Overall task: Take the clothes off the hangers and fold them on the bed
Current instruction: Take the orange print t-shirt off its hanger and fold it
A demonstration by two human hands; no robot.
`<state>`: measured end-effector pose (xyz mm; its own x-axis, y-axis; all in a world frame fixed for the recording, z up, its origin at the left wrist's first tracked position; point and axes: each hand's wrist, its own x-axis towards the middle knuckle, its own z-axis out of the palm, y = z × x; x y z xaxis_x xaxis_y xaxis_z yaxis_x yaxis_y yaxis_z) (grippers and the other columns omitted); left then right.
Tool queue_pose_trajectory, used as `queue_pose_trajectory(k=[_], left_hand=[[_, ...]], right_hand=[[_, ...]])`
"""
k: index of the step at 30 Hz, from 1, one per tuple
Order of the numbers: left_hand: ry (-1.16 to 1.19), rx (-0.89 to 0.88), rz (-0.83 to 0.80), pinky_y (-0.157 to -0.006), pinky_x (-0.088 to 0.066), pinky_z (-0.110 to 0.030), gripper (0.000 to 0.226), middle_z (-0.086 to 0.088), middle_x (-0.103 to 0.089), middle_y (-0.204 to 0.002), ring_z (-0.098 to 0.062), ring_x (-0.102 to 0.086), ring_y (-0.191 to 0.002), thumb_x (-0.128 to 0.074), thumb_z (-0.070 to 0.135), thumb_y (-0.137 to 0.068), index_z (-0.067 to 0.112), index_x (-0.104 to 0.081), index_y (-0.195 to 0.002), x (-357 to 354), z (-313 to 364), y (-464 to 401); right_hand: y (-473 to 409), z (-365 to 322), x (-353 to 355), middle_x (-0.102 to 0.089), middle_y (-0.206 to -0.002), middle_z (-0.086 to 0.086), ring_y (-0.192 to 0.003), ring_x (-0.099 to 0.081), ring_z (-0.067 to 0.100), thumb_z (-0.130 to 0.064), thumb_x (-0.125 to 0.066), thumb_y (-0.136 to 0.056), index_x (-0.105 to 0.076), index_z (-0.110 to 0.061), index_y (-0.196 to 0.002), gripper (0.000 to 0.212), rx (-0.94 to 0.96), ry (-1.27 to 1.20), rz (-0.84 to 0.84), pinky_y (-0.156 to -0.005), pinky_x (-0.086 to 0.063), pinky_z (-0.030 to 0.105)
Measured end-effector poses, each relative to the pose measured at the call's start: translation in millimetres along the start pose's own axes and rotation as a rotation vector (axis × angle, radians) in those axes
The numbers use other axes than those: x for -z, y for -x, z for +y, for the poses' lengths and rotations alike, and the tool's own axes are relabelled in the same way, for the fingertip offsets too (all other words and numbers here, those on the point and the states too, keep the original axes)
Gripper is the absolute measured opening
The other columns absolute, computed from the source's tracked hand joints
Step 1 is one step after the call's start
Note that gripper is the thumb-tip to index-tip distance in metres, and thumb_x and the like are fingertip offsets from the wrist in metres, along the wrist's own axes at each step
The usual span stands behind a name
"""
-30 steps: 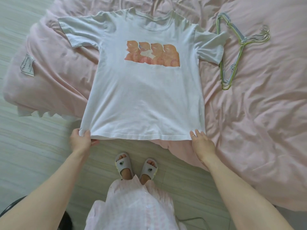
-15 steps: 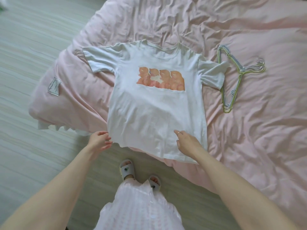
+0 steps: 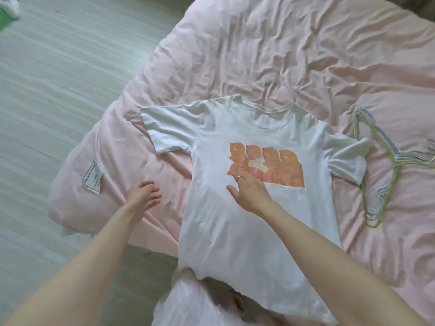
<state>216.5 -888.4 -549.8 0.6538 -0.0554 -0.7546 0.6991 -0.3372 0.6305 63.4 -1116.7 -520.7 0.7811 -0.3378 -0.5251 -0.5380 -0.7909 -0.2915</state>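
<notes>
A white T-shirt [image 3: 254, 227] with an orange print [image 3: 266, 167] lies flat and face up on the pink bed cover [image 3: 282, 55], its hem hanging over the near edge. My right hand [image 3: 250, 194] rests flat on the shirt's chest just below the print, fingers spread, a ring on one finger. My left hand [image 3: 143, 195] hovers over the pink cover left of the shirt, fingers loosely spread and holding nothing. A stack of thin wire hangers [image 3: 386, 165], green and pale, lies on the cover right of the shirt's sleeve.
The bed's corner with a white sewn label [image 3: 93, 178] sticks out at the left over a pale wood-grain floor [image 3: 58, 90]. My pale pink garment [image 3: 202, 302] fills the bottom middle. A green and white object [image 3: 8, 10] shows at the top left corner.
Both hands have let go of the shirt's hem. My right hand slid up onto the chest near the print; my left hand moved off the shirt to its left. The camera came closer.
</notes>
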Motion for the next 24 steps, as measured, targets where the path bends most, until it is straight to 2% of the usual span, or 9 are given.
queue_pose_trajectory(k=[7, 10, 12, 14, 16, 19, 21, 22, 24], left_hand=[[-0.042, -0.097, 0.021, -0.054, -0.051, -0.022, 0.020, -0.008, -0.056, -0.085, -0.017, -0.056, -0.068, -0.045, 0.003, -0.094, 0.007, -0.049, -0.112, -17, 81, -105], [-0.063, -0.118, -0.057, -0.071, -0.053, -0.034, 0.026, -0.010, -0.064, -0.100, -0.022, -0.064, -0.085, -0.057, 0.012, -0.088, 0.003, -0.055, -0.113, -31, 88, -135], [-0.072, -0.088, -0.064, -0.086, -0.053, -0.041, 0.047, -0.008, -0.066, -0.107, -0.023, -0.065, -0.097, -0.070, 0.026, -0.074, 0.005, -0.056, -0.113, -37, 86, -144], [-0.014, -0.024, -0.001, -0.091, -0.051, -0.046, 0.066, -0.008, -0.064, -0.114, -0.024, -0.064, -0.102, -0.074, 0.033, -0.063, 0.006, -0.051, -0.119, -41, 85, -152], [-0.003, -0.040, 0.045, -0.093, -0.050, -0.046, 0.063, -0.009, -0.063, -0.114, -0.025, -0.063, -0.103, -0.069, 0.028, -0.062, 0.006, -0.052, -0.118, -48, 90, -151], [-0.045, -0.199, 0.041, -0.087, -0.052, -0.038, 0.040, -0.001, -0.063, -0.103, -0.019, -0.061, -0.093, -0.055, 0.018, -0.069, 0.014, -0.056, -0.109, -63, 104, -129], [-0.110, -0.426, -0.023, -0.076, -0.047, -0.024, 0.030, 0.005, -0.058, -0.091, -0.006, -0.055, -0.081, -0.049, 0.008, -0.079, 0.021, -0.055, -0.105, -80, 115, -109], [-0.167, -0.545, -0.076, -0.073, -0.043, -0.018, 0.031, 0.009, -0.055, -0.088, 0.002, -0.052, -0.075, -0.048, 0.006, -0.080, 0.024, -0.055, -0.104, -93, 121, -97], [-0.304, -0.681, -0.185, -0.068, -0.039, -0.015, 0.039, 0.009, -0.053, -0.083, 0.004, -0.047, -0.065, -0.048, 0.012, -0.078, 0.020, -0.058, -0.114, -116, 122, -80]], right_hand=[[-135, -52, 4, 0.002, -0.159, 0.002, -0.146, 0.004, 0.020, -0.034, -0.032, -0.101, -0.010, -0.023, -0.151, 0.055, -0.016, 0.014, -0.031, -0.116, -0.004, 0.046], [-168, -59, -7, 0.007, -0.159, 0.000, -0.146, 0.008, 0.020, -0.035, -0.035, -0.099, -0.009, -0.025, -0.151, 0.058, 0.000, 0.057, -0.046, -0.115, -0.004, 0.049], [-178, -58, -15, 0.007, -0.159, 0.000, -0.146, 0.008, 0.021, -0.037, -0.036, -0.098, -0.010, -0.025, -0.150, 0.060, 0.003, 0.088, -0.066, -0.115, -0.003, 0.051], [-183, -54, -21, 0.007, -0.159, -0.001, -0.146, 0.007, 0.020, -0.039, -0.036, -0.098, -0.009, -0.026, -0.150, 0.061, 0.014, 0.115, -0.081, -0.115, -0.003, 0.052], [-186, -49, -22, 0.004, -0.159, -0.001, -0.146, 0.004, 0.018, -0.039, -0.036, -0.098, -0.012, -0.025, -0.150, 0.059, 0.032, 0.063, -0.104, -0.116, -0.003, 0.049], [-186, -44, -3, -0.025, -0.155, 0.004, -0.142, -0.022, 0.016, -0.032, -0.035, -0.101, -0.032, -0.015, -0.146, 0.048, -0.074, -0.437, -0.043, -0.117, -0.014, 0.038], [-183, -32, 21, -0.046, -0.141, 0.017, -0.117, -0.051, 0.019, -0.031, -0.036, -0.101, -0.043, -0.002, -0.138, 0.046, -0.269, -1.005, 0.030, -0.103, -0.037, 0.031], [-179, -20, 34, -0.049, -0.136, 0.020, -0.103, -0.056, 0.018, -0.035, -0.034, -0.101, -0.043, 0.001, -0.136, 0.050, -0.365, -1.257, 0.036, -0.093, -0.043, 0.030], [-171, 7, 49, -0.052, -0.135, 0.013, -0.097, -0.059, 0.018, -0.050, -0.026, -0.099, -0.043, -0.009, -0.136, 0.057, -0.509, -1.599, -0.008, -0.087, -0.045, 0.033]])
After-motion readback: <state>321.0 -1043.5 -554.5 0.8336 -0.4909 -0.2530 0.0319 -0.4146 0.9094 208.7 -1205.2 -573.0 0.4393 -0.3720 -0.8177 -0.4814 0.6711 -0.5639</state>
